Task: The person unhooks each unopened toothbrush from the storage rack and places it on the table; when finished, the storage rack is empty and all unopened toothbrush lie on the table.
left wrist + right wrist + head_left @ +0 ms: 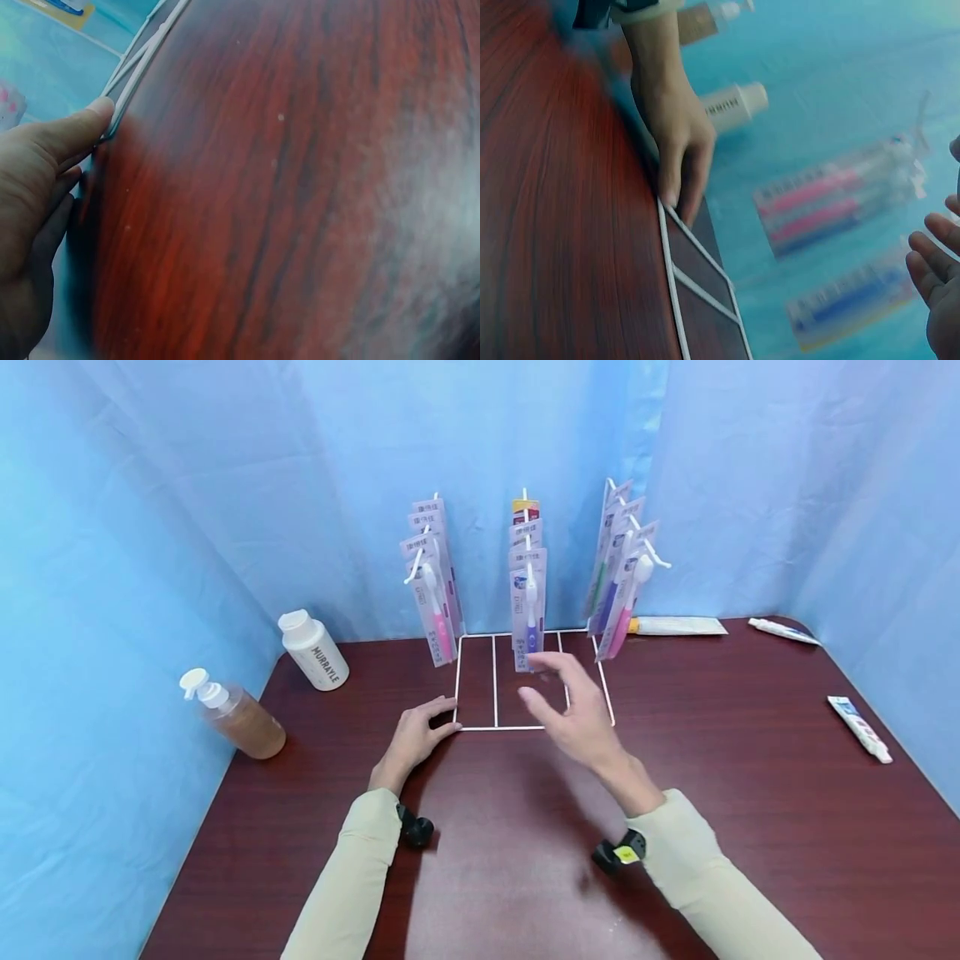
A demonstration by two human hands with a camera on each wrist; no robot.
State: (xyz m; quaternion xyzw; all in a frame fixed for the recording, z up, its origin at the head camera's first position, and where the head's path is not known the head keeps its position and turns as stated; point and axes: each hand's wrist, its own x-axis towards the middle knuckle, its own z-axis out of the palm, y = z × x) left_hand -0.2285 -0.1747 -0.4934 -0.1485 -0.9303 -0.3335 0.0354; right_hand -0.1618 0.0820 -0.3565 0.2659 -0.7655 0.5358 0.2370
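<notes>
A white wire display rack point(495, 685) stands on the table, its base frame flat and its hooks hung with packaged toothbrushes. My left hand point(416, 735) pinches the base's front left corner between thumb and fingers; the left wrist view shows the thumb point(82, 127) on the wire. My right hand point(581, 718) is raised over the base's right part, fingers parted from the thumb and nothing held. Its fingertips overlap the bottom of the middle row, fronted by a purple toothbrush pack point(531, 610). Pink toothbrush packs front the left row point(435, 618) and the right row point(628, 602).
To the left stand a white MURRAYLE bottle point(315, 652) and an amber pump bottle point(243, 718). Toothpaste tubes lie at the right: one long tube point(678, 626) by the curtain, one small tube point(783, 631), another point(858, 728) near the edge. Blue curtain point(225, 485) surrounds the table.
</notes>
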